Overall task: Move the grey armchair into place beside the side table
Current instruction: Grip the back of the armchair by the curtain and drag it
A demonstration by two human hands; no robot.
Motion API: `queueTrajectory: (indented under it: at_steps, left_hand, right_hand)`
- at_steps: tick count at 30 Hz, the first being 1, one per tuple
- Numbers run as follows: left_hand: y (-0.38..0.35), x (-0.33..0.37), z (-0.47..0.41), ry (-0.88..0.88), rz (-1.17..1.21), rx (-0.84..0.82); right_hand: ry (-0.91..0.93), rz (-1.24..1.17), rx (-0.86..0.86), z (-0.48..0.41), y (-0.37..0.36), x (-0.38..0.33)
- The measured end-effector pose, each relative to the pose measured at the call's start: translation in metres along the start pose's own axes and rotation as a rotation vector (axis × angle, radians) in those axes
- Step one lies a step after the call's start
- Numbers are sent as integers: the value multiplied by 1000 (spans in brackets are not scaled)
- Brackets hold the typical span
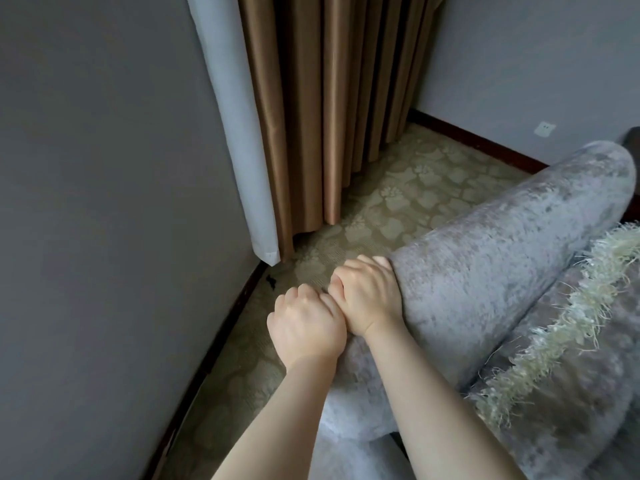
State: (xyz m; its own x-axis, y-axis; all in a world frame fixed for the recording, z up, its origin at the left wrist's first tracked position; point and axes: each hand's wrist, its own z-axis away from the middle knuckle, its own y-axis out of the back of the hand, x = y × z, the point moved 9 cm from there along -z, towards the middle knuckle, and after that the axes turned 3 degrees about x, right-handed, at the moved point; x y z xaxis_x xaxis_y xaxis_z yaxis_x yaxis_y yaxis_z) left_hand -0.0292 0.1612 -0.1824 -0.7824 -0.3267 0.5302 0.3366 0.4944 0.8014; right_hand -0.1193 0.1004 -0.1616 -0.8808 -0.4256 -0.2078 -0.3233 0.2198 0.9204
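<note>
The grey velvet armchair [502, 258] fills the lower right, its rolled armrest running up toward the right wall. A fringed cream cushion [561, 323] lies on its seat. My right hand [367, 296] curls over the near end of the armrest and grips it. My left hand [308, 323] is closed beside it, touching the right hand, fingers wrapped over the chair's edge below. A dark corner [633, 140] shows at the far right edge; I cannot tell whether it is the side table.
A grey wall [104, 202] with a dark skirting board stands close on the left. Brown curtains [332, 98] with a white lining hang ahead. Patterned carpet [408, 188] lies between curtain and chair. A wall socket [544, 129] sits on the right wall.
</note>
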Motion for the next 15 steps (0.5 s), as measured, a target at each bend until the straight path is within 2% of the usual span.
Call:
queueTrajectory:
  at_steps: [15]
  left_hand:
    - [3,-3,-1,91,-51,40]
  right_hand:
    - [52,-76,35,4,0,2]
